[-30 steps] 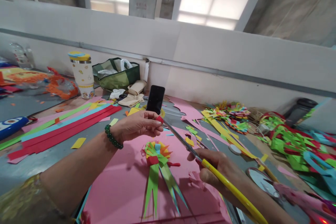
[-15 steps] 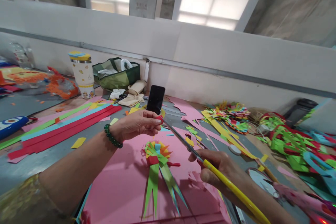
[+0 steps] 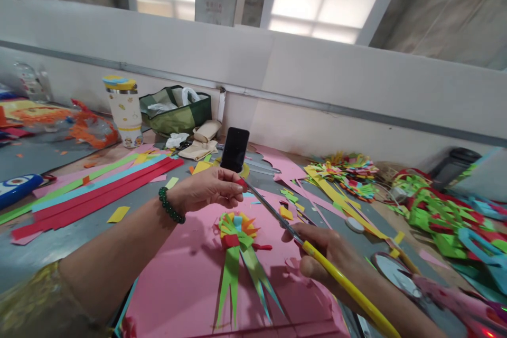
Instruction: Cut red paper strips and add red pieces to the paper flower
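Observation:
My left hand (image 3: 212,186), with a green bead bracelet on the wrist, pinches a small piece of red paper (image 3: 241,184) between thumb and fingers. Closed around a long, slim metal tool with a yellow handle (image 3: 348,285) is my right hand (image 3: 322,251). The tool's thin tip meets the red paper at my left fingertips; whether it grips the paper I cannot tell. Below both hands, a paper flower (image 3: 237,232) in green, orange, yellow and blue with green forked tails lies on a pink sheet (image 3: 178,280).
Red paper strips (image 3: 111,195) lie at left, near a patterned tumbler (image 3: 123,113) and a green bag (image 3: 178,116). A phone (image 3: 235,150) stands upright behind my left hand. Finished-looking paper flowers (image 3: 348,171), a tape roll (image 3: 396,273) and green cut paper (image 3: 435,216) occupy the right.
My right hand and the tool have shifted slightly left. My left hand stays nearly in place with the red paper, and the flower has not moved.

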`<action>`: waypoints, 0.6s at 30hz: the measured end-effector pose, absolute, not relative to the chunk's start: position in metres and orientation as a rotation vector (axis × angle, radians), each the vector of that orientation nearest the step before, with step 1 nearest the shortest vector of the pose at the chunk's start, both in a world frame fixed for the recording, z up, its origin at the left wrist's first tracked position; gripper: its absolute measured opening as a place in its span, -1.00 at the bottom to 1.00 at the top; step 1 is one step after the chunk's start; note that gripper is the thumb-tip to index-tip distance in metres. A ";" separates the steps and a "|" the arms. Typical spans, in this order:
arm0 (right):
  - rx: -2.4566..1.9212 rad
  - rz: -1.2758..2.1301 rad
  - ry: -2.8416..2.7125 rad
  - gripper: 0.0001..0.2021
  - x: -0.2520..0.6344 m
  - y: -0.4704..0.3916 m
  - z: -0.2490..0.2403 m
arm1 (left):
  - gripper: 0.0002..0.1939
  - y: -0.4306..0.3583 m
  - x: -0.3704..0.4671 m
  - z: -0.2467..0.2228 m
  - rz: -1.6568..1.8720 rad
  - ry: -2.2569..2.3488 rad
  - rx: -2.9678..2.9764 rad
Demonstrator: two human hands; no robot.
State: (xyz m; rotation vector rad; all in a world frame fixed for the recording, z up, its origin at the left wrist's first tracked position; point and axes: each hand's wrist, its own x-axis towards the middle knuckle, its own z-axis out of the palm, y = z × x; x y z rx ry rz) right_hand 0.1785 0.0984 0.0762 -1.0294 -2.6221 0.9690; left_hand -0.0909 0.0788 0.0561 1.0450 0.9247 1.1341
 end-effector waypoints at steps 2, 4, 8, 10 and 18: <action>-1.020 0.965 -2.613 -0.22 0.178 0.098 0.077 | -0.76 0.079 -0.091 0.056 1.130 0.929 1.048; -1.007 0.967 -2.602 -0.24 0.177 0.098 0.078 | -0.77 0.078 -0.091 0.057 1.125 0.939 1.051; -1.009 1.022 -2.586 -0.24 0.178 0.097 0.079 | -0.80 0.077 -0.091 0.059 1.126 0.936 1.058; -1.015 1.033 -2.591 -0.24 0.178 0.098 0.079 | -0.80 0.077 -0.092 0.060 1.125 0.928 1.063; -0.916 0.893 -2.677 -0.23 0.182 0.098 0.077 | -0.80 0.077 -0.091 0.057 1.131 0.933 1.067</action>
